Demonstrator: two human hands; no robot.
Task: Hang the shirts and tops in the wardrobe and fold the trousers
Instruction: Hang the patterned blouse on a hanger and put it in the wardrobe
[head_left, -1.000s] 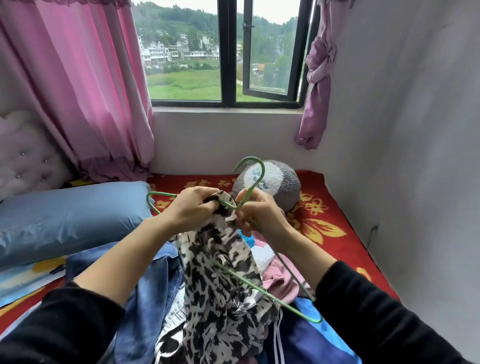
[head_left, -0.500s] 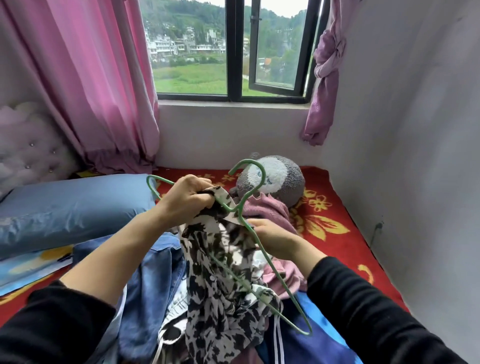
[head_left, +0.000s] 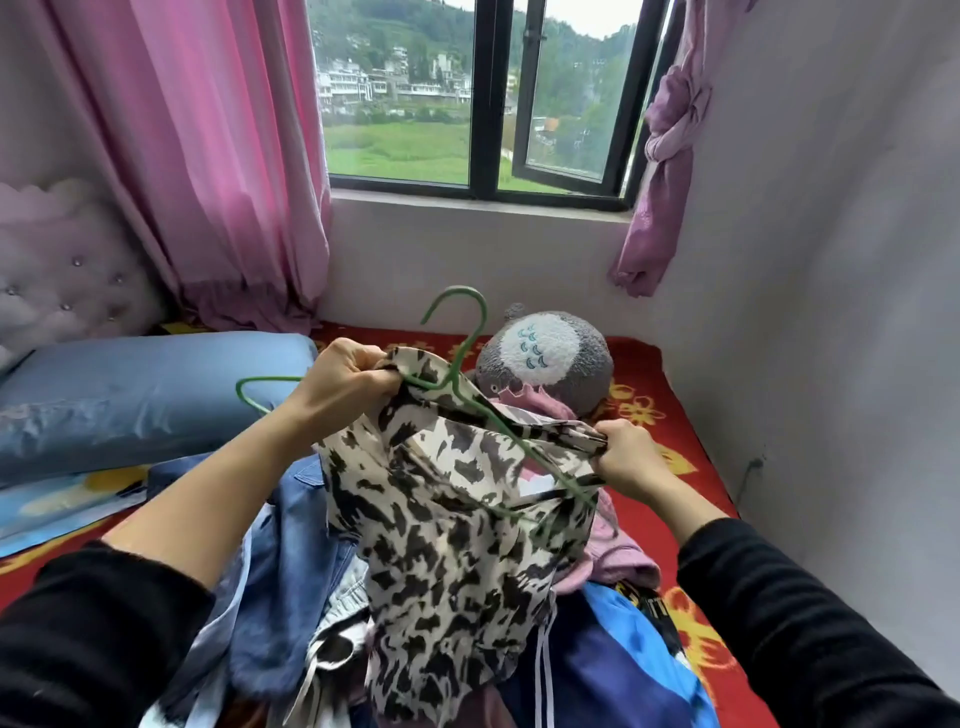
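Note:
A cream top with black blotches (head_left: 457, 525) hangs from a thin green wire hanger (head_left: 462, 353) above the bed. My left hand (head_left: 343, 384) grips the top's neck edge together with the hanger's left shoulder. My right hand (head_left: 626, 454) pinches the top's other shoulder, stretched over the hanger's right arm. The hook stands free above the cloth, and the hanger's left end sticks out bare past my left hand. Under the top lies a heap of clothes: blue denim (head_left: 291, 561), a pink garment (head_left: 618, 556), and a blue and navy garment (head_left: 618, 654).
A grey and white plush toy (head_left: 550, 358) sits behind the heap on the red flowered bedcover (head_left: 654, 415). A blue pillow (head_left: 145, 384) lies at the left below a tufted headboard (head_left: 62, 270). Pink curtains (head_left: 208, 156) frame the window (head_left: 483, 98). A white wall is close on the right.
My right hand moved out to the right and took hold of the top's shoulder, spreading the cloth over the hanger's right arm. The hanger and top rose a little.

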